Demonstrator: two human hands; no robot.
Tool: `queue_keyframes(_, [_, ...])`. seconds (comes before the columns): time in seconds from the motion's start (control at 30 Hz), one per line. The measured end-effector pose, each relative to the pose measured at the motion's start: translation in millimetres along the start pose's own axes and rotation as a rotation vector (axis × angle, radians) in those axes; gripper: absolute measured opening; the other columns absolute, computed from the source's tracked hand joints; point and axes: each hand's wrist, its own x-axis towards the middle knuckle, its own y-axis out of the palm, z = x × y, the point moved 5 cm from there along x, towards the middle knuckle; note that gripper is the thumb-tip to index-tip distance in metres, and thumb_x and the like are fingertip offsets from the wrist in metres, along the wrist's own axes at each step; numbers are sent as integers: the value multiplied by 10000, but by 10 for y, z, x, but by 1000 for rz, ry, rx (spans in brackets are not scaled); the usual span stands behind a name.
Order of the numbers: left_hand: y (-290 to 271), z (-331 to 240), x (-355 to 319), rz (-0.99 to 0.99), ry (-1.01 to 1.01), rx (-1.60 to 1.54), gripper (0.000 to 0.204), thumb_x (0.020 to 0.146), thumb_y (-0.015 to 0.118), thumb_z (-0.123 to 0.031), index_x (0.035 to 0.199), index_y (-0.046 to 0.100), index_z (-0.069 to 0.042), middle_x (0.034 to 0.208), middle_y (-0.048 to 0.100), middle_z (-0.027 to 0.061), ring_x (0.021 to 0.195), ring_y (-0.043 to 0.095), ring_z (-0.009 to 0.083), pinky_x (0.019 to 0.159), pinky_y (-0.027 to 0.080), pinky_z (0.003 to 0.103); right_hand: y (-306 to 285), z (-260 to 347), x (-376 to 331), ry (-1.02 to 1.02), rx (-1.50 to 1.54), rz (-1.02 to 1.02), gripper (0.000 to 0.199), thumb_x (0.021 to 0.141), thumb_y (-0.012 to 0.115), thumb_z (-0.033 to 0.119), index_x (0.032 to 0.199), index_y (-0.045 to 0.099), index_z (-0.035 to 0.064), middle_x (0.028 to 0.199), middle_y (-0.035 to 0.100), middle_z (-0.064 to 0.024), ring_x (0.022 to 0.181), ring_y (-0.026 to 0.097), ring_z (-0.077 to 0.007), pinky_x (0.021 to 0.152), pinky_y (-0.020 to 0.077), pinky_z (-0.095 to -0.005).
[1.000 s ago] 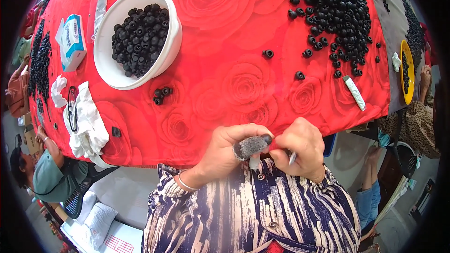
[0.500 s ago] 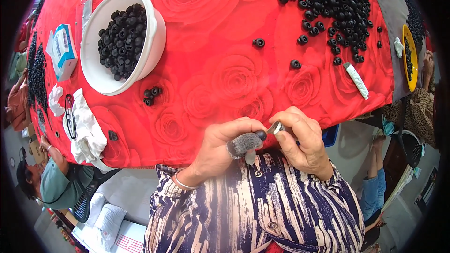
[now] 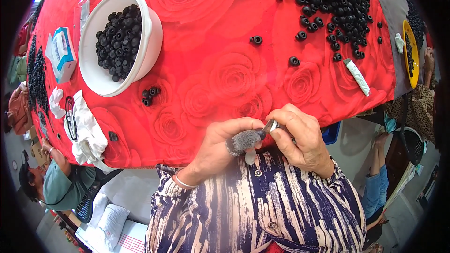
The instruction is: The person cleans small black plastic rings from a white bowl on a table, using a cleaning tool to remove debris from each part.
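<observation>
Close in front of my body, my left hand pinches a small round black part, mostly covered by the fingers. A grey fuzzy sleeve wraps one of its fingers. My right hand grips a small blade with a pale handle, its metal end at the black part. Both hands are closed and nearly touch at the fingertips. Beyond them, several loose black parts lie on the red rose-patterned cloth, and a large pile of them is at the far right.
A white bowl of black parts stands at left, near a tissue box, a white cloth and dark-framed glasses. A white-wrapped strip lies right. Other people sit at both sides, one by a yellow tray.
The blade has moved slightly left over the black part, and the right fingers have followed. The black part now shows less. The view has shifted slightly.
</observation>
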Motion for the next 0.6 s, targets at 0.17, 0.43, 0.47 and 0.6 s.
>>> queue_keyframes(0.17, [-22,7,9,6,-13,-10,248,918,551,-124,1114,575,26,838,604,49,648,589,102,610,499,231,-9,-14,11,16,4,6,219,758,612,-27,968,554,-5,711,505,-116,606,546,-272,532,433,-358])
queue_keyframes(0.43, [-51,25,13,-7,-21,-32,254,911,565,-136,1113,581,17,845,604,42,655,584,90,612,499,229,1,-10,28,19,0,16,204,758,618,-15,953,557,-7,703,510,-115,601,549,-271,527,432,-356])
queue_keyframes(0.47, [-52,23,15,-7,-19,-33,254,911,565,-136,1113,581,17,845,604,42,655,584,90,612,499,229,4,-5,27,18,-1,17,204,758,618,-15,953,557,-7,703,510,-115,601,549,-271,527,432,-356])
queue_keyframes(0.6, [-35,8,23,-2,-26,-40,246,909,565,-125,1112,582,13,837,603,42,653,582,88,608,496,227,4,-5,37,18,-9,15,207,756,622,-12,953,558,-5,697,503,-112,597,545,-271,523,429,-359])
